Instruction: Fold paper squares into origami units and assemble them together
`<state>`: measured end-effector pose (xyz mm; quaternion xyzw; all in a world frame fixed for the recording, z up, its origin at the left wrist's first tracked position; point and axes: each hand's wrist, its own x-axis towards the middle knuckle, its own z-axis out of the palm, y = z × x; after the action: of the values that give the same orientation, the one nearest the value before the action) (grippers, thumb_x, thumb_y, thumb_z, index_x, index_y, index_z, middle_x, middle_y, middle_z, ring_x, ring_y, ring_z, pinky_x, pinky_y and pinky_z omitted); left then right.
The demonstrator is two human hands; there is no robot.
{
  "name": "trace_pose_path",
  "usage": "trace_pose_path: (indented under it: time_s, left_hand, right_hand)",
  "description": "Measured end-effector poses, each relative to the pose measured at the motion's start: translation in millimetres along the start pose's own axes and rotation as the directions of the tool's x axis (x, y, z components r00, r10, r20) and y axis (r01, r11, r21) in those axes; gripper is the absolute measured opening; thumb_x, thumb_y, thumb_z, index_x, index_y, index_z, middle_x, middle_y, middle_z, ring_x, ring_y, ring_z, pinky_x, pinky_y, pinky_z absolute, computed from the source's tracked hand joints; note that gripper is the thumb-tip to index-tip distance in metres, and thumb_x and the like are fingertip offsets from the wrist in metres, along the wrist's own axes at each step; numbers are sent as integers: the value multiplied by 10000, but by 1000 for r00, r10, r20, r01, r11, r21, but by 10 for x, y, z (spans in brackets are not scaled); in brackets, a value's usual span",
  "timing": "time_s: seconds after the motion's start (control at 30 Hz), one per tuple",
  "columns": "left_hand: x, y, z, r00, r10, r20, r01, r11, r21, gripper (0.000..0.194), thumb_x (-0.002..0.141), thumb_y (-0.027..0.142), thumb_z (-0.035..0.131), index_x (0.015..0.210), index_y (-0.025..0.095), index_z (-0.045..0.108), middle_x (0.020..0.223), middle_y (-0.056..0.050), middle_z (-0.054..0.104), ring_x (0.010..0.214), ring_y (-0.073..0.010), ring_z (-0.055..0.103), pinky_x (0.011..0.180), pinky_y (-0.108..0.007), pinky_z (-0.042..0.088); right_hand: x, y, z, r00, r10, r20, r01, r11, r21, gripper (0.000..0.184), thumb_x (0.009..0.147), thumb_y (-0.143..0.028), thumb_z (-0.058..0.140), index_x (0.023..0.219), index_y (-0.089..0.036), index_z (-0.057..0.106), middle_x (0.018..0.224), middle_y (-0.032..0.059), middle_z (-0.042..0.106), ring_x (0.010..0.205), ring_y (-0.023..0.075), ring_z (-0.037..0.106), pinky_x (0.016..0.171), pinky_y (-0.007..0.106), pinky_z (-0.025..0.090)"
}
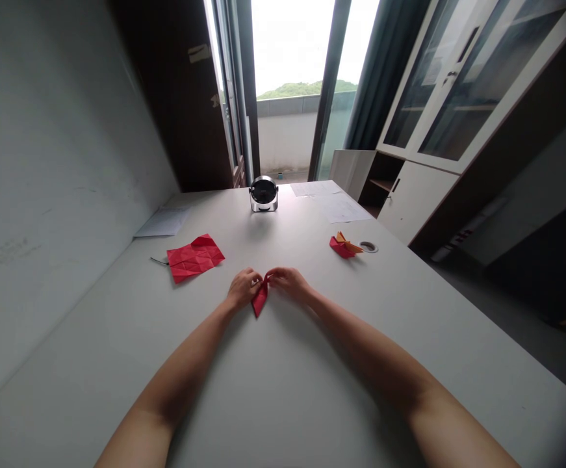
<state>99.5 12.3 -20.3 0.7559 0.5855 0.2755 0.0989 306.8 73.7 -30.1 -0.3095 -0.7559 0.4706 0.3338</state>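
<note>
A small folded red paper piece rests on the grey table, its narrow tip pointing toward me. My left hand has its fingers curled and pinches the piece's upper left edge. Meeting it from the other side, my right hand pinches the upper right edge. Both sets of fingertips come together at the top of the paper.
A creased red paper sheet lies to the left with a thin dark stick beside it. A red and orange folded figure sits right, near a round cable hole. A small desk fan and white papers lie farther back.
</note>
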Motion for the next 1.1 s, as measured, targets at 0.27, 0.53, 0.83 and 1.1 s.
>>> trace_pose_path:
  time_s: [0.27,0.53,0.83,1.1]
  left_hand:
    - [-16,59,-30,1000,21,-2,-21,999,26,79,881,250,631,905,244,707,907,-34,631,888,-193,609,798,-302,465]
    - [-17,67,-40,999,36,7,-36,999,14,127,899,322,618,928,249,718,894,-32,634,879,-192,611,818,-311,469]
    - [-5,56,-49,998,45,37,-43,998,-46,166,879,210,592,942,250,741,929,-44,656,880,-189,613,806,-307,478]
    - [10,27,-78,999,5,37,3,976,-218,125,875,215,579,884,216,703,904,-20,623,753,-140,584,716,-262,477]
  right_hand:
    - [0,-15,38,999,-39,15,39,999,-21,328,849,-276,641,1172,-235,668,907,11,756,809,172,693,809,292,524]
    - [-19,-115,93,1000,-2,-11,1,995,-99,221,828,-210,628,1039,-233,690,821,-17,733,728,145,648,741,252,497]
    - [-15,-53,86,1000,13,-2,-13,998,-68,276,823,-200,620,1090,-243,674,848,-17,723,755,151,654,740,251,506]
    - [-25,-39,114,999,8,-38,-12,994,-107,328,806,-184,613,1125,-257,634,820,-39,707,696,128,622,680,222,483]
